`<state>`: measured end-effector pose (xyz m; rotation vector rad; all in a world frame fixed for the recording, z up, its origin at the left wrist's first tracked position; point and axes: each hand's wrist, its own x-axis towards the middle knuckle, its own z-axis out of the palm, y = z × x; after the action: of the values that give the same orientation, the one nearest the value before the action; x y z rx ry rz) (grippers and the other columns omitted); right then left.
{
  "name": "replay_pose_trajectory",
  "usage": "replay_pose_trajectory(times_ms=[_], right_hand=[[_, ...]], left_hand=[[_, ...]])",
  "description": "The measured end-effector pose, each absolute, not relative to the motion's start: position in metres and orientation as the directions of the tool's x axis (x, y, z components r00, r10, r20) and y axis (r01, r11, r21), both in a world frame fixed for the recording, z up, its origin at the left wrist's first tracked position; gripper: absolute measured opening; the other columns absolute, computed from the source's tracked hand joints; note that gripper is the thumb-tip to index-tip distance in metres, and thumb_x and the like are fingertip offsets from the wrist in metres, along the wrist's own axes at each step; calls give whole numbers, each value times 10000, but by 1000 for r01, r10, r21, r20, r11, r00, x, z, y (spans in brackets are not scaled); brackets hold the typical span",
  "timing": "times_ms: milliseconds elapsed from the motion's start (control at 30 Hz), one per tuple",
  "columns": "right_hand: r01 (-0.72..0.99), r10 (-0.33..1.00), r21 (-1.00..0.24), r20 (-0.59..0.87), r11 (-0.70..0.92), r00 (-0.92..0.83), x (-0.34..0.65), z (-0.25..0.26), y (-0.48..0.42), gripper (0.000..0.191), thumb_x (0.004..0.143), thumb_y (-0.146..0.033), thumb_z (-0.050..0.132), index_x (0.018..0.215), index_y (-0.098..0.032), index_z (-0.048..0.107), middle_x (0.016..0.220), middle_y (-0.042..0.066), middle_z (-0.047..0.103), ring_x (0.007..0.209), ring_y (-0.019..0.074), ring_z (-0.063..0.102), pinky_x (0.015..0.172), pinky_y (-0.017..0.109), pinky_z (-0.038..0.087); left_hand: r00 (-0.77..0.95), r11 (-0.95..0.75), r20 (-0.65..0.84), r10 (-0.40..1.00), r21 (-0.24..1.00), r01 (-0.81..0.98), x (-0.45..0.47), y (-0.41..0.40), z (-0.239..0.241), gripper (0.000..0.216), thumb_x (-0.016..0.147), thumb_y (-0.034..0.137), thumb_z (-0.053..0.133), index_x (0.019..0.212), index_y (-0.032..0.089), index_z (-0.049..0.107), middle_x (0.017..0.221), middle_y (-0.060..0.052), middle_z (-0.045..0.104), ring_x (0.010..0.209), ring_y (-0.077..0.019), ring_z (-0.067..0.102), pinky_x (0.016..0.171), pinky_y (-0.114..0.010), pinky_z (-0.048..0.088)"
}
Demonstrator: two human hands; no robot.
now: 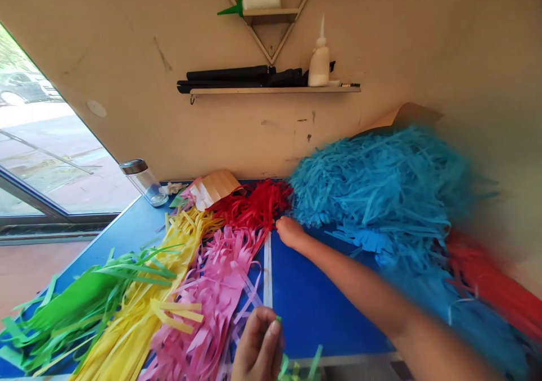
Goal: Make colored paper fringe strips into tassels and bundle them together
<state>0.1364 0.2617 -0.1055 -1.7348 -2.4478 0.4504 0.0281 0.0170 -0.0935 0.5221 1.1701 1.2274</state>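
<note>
My right hand (289, 231) reaches far forward over the blue table (313, 296), its fingers curled and pinched at the edge of the red paper strips (254, 203), right beside the big heap of blue paper strips (381, 189). Whether it grips a strip is hidden. My left hand (258, 347) stays close to me at the bottom edge, fingers closed in a pinch on a small green paper piece (278, 318). Pink strips (215, 290), yellow strips (169, 279) and green strips (84, 296) fan out to its left.
A glass jar (144, 180) with a metal lid lies tilted at the table's far left, by a window. A brown paper piece (218, 186) lies behind the red strips. A wall shelf (275, 90) carries a white glue bottle (319, 59) and black items. More red strips (486, 279) lie at right.
</note>
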Motion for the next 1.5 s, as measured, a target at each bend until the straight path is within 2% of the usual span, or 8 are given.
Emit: replay_pose_trajectory(times_ms=[200, 400, 533, 633, 733, 867, 1100, 1500], right_hand=[[907, 951, -329, -74, 262, -301, 183, -101, 234, 222, 961, -274, 605, 1138, -142, 624, 1140, 80, 645, 1001, 210, 640, 879, 414, 539], [749, 948, -607, 21, 265, -319, 219, -82, 159, 151, 917, -88, 558, 954, -149, 691, 999, 72, 682, 813, 134, 671, 753, 248, 520], [238, 954, -968, 2, 77, -301, 227, -86, 75, 91, 851, -269, 676, 861, -187, 715, 958, 38, 677, 781, 155, 687, 685, 252, 545], [-169, 982, -978, -92, -120, -166, 226, -96, 31, 220, 781, -389, 752, 892, -204, 708, 849, 18, 678, 717, 162, 673, 661, 269, 530], [-298, 988, -943, -150, -150, -24, 228, -102, 12, 322, 729, -438, 804, 934, -214, 697, 823, 16, 686, 782, 174, 663, 751, 283, 524], [-240, 985, -961, -158, -136, 74, 234, -100, 2, 311, 749, -465, 784, 905, -207, 706, 837, 31, 700, 777, 175, 642, 738, 271, 520], [13, 985, -998, 62, 61, 159, 240, -109, -11, 188, 895, -391, 647, 913, -211, 697, 881, 35, 688, 819, 183, 655, 766, 258, 531], [68, 972, -977, 208, 201, 109, 244, -109, -14, 64, 952, -265, 576, 927, -236, 627, 882, 1, 642, 833, 141, 626, 786, 215, 502]], left_hand=[[45, 393, -407, 912, 841, -372, 30, 33, -92, 601, 520, 668, 826, 741, 194, 528, 507, 100, 460, 378, -7, 286, 395, -148, 174], [-8, 346, -368, 930, 882, -320, 39, 32, -95, 588, 528, 668, 816, 762, 184, 579, 541, 70, 539, 386, -11, 325, 398, -148, 184], [17, 309, -312, 950, 929, -202, 49, 29, -94, 526, 582, 635, 808, 742, 167, 630, 555, 56, 541, 441, -37, 385, 427, -160, 256], [46, 267, -263, 964, 959, -98, 62, 25, -94, 457, 657, 597, 781, 753, 163, 671, 549, 47, 529, 492, -66, 427, 465, -174, 318], [78, 232, -231, 970, 973, -2, 73, 19, -94, 397, 721, 555, 747, 768, 167, 679, 581, 29, 564, 522, -89, 473, 498, -188, 367], [127, 150, -168, 978, 979, 136, 83, 13, -91, 329, 797, 514, 675, 779, 186, 671, 613, 11, 617, 519, -114, 531, 505, -206, 410], [180, -265, 205, 962, 856, 444, 89, 8, -88, 144, 863, 282, 608, 753, 222, 680, 714, -3, 689, 658, -150, 651, 612, -228, 489], [243, -411, 332, 911, 773, 483, 92, 9, -80, 150, 877, 189, 591, 739, 216, 642, 665, 27, 665, 600, -114, 640, 560, -193, 491]])
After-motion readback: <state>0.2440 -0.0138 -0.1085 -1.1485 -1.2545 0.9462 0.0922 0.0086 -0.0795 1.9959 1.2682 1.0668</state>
